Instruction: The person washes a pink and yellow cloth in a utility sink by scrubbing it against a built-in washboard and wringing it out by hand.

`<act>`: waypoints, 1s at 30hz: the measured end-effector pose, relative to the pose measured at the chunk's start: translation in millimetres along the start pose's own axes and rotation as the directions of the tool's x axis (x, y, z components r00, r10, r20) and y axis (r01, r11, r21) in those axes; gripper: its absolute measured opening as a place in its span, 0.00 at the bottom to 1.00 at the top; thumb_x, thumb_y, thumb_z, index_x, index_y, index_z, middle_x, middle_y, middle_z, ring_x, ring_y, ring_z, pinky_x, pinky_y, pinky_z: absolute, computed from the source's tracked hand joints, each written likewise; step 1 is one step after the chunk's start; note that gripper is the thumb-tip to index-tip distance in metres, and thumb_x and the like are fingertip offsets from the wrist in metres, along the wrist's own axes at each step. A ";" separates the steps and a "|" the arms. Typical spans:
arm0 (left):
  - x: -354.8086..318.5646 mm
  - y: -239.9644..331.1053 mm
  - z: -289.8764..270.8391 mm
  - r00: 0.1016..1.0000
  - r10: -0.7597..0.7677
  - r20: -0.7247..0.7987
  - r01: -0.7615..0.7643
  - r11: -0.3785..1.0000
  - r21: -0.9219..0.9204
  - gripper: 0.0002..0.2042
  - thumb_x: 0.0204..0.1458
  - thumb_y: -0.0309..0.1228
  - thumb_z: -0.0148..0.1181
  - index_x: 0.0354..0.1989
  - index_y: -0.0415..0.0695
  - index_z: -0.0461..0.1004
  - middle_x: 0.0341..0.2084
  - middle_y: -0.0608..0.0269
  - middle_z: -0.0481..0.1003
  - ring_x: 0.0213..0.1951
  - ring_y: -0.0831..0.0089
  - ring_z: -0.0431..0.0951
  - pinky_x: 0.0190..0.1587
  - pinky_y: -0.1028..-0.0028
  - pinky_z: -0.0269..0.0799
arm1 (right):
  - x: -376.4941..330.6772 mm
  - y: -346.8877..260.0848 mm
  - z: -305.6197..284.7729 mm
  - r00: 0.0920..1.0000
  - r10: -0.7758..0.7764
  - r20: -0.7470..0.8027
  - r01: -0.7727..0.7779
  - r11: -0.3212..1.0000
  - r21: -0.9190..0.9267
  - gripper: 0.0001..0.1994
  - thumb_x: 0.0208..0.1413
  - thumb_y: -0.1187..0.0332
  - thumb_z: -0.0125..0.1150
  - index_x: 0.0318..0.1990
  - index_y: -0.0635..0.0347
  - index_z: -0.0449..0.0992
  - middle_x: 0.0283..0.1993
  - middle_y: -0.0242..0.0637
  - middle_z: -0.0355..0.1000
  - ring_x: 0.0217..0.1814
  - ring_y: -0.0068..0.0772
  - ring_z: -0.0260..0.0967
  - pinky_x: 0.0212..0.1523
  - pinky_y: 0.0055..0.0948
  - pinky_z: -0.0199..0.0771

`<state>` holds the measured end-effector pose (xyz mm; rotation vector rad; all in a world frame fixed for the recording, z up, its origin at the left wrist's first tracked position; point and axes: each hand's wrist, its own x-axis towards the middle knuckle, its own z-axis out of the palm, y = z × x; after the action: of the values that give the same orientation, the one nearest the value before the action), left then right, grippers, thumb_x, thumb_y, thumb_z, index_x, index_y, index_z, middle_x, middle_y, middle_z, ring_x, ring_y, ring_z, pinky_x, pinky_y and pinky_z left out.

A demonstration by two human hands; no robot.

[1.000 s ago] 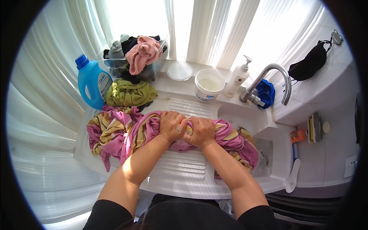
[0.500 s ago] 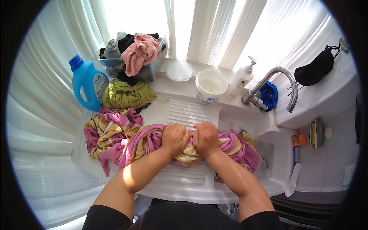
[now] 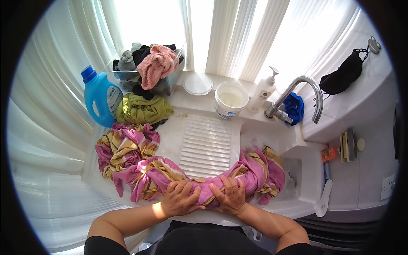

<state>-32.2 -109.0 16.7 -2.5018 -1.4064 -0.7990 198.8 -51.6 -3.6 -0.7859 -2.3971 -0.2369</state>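
Note:
A long pink cloth (image 3: 159, 170) with yellow and white stripes lies bunched across the sink's front. Its left end is heaped on the counter, and its right end hangs into the basin. My left hand (image 3: 182, 198) is closed over the cloth's middle near the front edge. Just beside it, my right hand (image 3: 230, 195) grips the same cloth, fingers on top and thumb tucked toward the body. Behind the cloth, the ribbed washboard (image 3: 205, 146) moulded into the white sink is uncovered.
At the left stand a blue detergent jug (image 3: 101, 97) and a green cloth (image 3: 143, 108). A clear bin (image 3: 172, 80) of clothes sits behind. Along the back are a round lid (image 3: 198, 84), a white tub (image 3: 230, 100), a pump bottle (image 3: 262, 91) and a curved faucet (image 3: 312, 83). A white brush (image 3: 325, 198) hangs at right.
Both hands have pulled back from the washboard to the sink's front edge, drawing the cloth's middle with them. The washboard ribs now show.

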 end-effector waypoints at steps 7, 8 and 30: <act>119.5 -117.1 92.0 0.930 -0.356 -0.091 0.367 0.911 0.190 0.16 0.58 0.46 0.54 0.26 0.49 0.77 0.24 0.63 0.75 0.33 0.61 0.73 0.38 0.60 0.62 | 109.9 68.4 73.7 0.909 0.400 0.119 -0.403 0.915 -0.004 0.31 0.41 0.39 0.66 0.43 0.57 0.77 0.25 0.39 0.75 0.31 0.45 0.74 0.40 0.41 0.69; 123.0 -117.4 88.4 0.930 -0.358 -0.081 0.367 0.912 0.184 0.17 0.57 0.47 0.55 0.26 0.48 0.77 0.24 0.62 0.74 0.33 0.60 0.73 0.38 0.59 0.62 | 111.3 69.8 70.0 0.896 0.418 0.146 -0.425 0.905 0.014 0.32 0.41 0.38 0.66 0.44 0.58 0.77 0.28 0.39 0.75 0.33 0.45 0.74 0.41 0.41 0.68; 99.4 -78.5 -1.2 0.377 -0.545 0.749 0.631 0.743 0.224 0.39 0.51 0.74 0.37 0.44 0.54 0.84 0.45 0.45 0.78 0.54 0.49 0.74 0.61 0.34 0.50 | 93.5 37.0 8.6 0.873 0.137 0.469 -0.333 0.869 0.367 0.37 0.47 0.36 0.61 0.56 0.55 0.73 0.45 0.47 0.76 0.49 0.49 0.73 0.48 0.46 0.69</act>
<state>-56.7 7.2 60.6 -2.4764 -2.7183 0.3339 155.9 26.2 44.4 -0.9814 -2.5655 0.6290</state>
